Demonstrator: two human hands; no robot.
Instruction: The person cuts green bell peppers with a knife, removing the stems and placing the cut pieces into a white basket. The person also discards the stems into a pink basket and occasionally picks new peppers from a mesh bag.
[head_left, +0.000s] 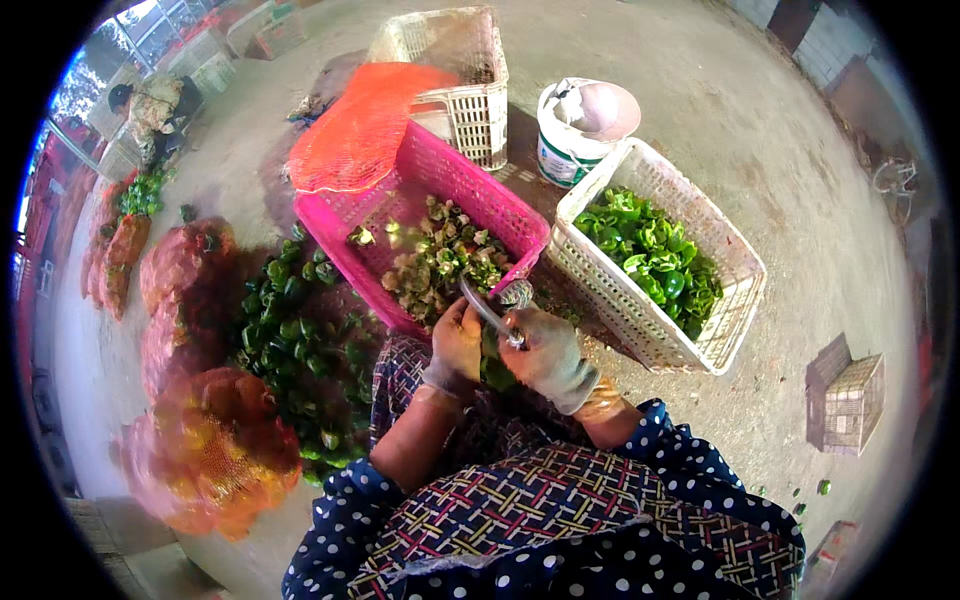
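Observation:
My right hand point(548, 358), in a grey-white glove, grips a knife point(484, 306) with a curved metal blade that points up and left. Close beside it is my gloved left hand point(456, 345), its fingers closed near the blade; whatever they hold is hidden. Both hands are over the near edge of a pink crate point(345, 235), which holds a heap of pale seedy pepper cores point(440, 260). Something green point(497, 372) shows below and between my hands. To the right, a white slatted crate point(640, 320) contains cut green peppers point(655, 255).
Whole green peppers point(285, 310) lie piled on the floor at left, beside filled mesh bags point(215, 450). An orange net point(360, 130) drapes over the pink crate. Beyond stand another white crate point(480, 115) and a bucket point(560, 160). A person point(150, 115) crouches far left.

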